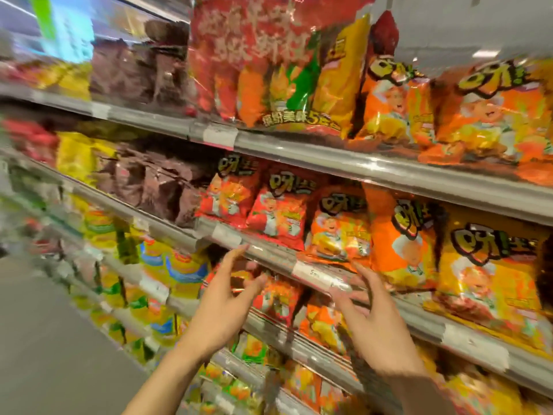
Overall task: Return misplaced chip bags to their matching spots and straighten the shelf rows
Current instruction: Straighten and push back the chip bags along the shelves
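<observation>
Two bare hands up in front of a shop shelf full of chip bags. Picture blurry all over.

Left hand [227, 298] at 6 o'clock, fingers straight and spread, grip open, nothing held. Fingertips just by the silver shelf rail [269, 259], near a small orange bag [278, 298] on the row below.

Right hand [374, 322] at 5 o'clock, fingers also spread, grip open, nothing held. Fingertips near the same rail and its white price tag [311, 275]. Touching or not: cannot tell.

Above the rail, at the middle, a row of orange and red chip bags [338, 229], standing up, side by side. At 3 o'clock, a bigger yellow bag [490, 265]. At 9 o'clock, brown bags [158, 187].

On the top shelf, at 12 o'clock, a big red pack [269, 64] with many bags inside. At 2 o'clock, more orange bags [484, 115].

Grey floor [45, 339] at 8 o'clock.
</observation>
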{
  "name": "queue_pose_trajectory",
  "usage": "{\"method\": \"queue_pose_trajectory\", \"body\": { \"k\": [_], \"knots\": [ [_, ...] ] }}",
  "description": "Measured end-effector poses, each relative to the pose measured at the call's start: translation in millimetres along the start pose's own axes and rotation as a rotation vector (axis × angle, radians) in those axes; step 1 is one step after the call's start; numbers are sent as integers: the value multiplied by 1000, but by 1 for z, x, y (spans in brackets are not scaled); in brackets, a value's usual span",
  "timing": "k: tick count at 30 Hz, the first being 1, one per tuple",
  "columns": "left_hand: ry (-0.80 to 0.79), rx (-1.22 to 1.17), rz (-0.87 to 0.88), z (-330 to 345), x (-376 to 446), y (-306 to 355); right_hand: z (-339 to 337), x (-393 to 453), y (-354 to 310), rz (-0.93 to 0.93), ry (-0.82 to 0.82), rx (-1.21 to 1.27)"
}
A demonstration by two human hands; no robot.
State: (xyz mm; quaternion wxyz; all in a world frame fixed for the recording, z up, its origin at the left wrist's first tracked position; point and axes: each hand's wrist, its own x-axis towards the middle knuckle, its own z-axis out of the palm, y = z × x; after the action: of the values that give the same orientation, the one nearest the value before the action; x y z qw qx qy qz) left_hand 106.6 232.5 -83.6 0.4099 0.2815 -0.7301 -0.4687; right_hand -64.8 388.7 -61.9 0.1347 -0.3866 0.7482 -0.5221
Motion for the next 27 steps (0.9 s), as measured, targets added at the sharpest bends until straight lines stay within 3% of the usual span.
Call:
{"method": "queue_pose_trajectory", "body": {
  "k": [11, 19, 27],
  "knots": [
    [8, 184, -3, -93, 163, -40, 123, 151, -61, -138, -117, 18],
    [-98, 395, 57, -119, 282, -75, 180, 248, -95, -262, -34, -475],
    [-299, 300, 123, -126, 335, -92, 200, 268, -111, -117, -126, -709]
  ]
}}
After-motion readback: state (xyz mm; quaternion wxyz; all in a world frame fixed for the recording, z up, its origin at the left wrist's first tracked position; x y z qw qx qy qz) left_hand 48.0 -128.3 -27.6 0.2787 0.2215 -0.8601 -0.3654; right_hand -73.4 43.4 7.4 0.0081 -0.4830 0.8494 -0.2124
